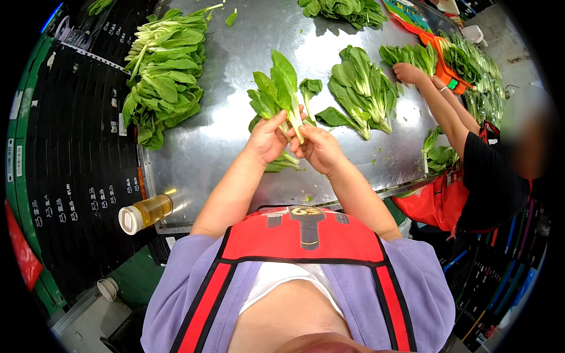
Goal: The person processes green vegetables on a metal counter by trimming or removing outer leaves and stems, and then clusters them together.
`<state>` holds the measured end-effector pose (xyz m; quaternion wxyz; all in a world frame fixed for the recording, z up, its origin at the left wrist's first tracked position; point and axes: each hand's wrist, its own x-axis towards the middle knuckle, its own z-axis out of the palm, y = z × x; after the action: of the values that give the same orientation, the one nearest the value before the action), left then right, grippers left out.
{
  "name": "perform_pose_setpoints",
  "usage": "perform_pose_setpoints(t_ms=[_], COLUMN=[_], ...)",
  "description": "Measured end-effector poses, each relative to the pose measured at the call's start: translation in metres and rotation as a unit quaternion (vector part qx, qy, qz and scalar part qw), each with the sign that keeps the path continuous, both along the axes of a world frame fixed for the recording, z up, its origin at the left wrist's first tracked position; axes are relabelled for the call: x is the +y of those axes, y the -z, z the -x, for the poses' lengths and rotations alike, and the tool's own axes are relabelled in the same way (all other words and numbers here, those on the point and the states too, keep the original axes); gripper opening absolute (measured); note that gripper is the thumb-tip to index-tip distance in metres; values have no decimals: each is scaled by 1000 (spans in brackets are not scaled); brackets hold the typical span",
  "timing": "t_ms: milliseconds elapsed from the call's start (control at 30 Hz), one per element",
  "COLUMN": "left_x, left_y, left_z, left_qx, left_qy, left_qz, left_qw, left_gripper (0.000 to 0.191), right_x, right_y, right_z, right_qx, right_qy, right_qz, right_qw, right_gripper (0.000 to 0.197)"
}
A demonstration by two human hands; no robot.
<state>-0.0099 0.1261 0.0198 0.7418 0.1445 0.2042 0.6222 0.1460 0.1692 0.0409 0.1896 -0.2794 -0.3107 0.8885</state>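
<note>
Over the middle of a metal table (pixel 229 154), my left hand (pixel 268 137) is closed around the lower stems of a few leafy greens (pixel 267 95) whose leaves point away from me. My right hand (pixel 318 148) pinches the pale stem base of a leafy green stalk (pixel 284 79) between thumb and fingers, close beside my left hand. Under my hands lie more green stems (pixel 282 162). A small loose leaf (pixel 310 88) rests just beyond my right hand. To the right is a pile of leafy greens (pixel 366 88).
A long stack of greens (pixel 172 75) lies on the table's left side. A bottle of yellowish liquid (pixel 152 213) is at the near left corner, beside black crates (pixel 84 154). At right, a co-worker's hand (pixel 408 73) touches greens near an orange scale (pixel 457 81). More greens (pixel 344 11) lie at the far side.
</note>
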Motion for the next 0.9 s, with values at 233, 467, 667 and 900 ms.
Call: perform_pose_setpoints(t_ms=[233, 467, 667, 900], left_x=[2, 5, 0, 2], left_y=[1, 15, -4, 19], left_z=[-3, 3, 1, 2], left_qx=[-8, -14, -27, -70], left_qy=[-37, -140, -75, -45], left_qz=[27, 53, 92, 38], left_qw=[999, 989, 993, 996], left_gripper=[41, 35, 23, 21], right_x=[-2, 29, 165, 190], right_y=[-9, 13, 73, 55], right_z=[9, 7, -55, -72], right_qx=[-130, -337, -621, -671], right_qy=[20, 113, 245, 45], right_qz=[-154, -563, -587, -565], right_qw=[979, 746, 459, 477], right_gripper=[25, 12, 18, 28])
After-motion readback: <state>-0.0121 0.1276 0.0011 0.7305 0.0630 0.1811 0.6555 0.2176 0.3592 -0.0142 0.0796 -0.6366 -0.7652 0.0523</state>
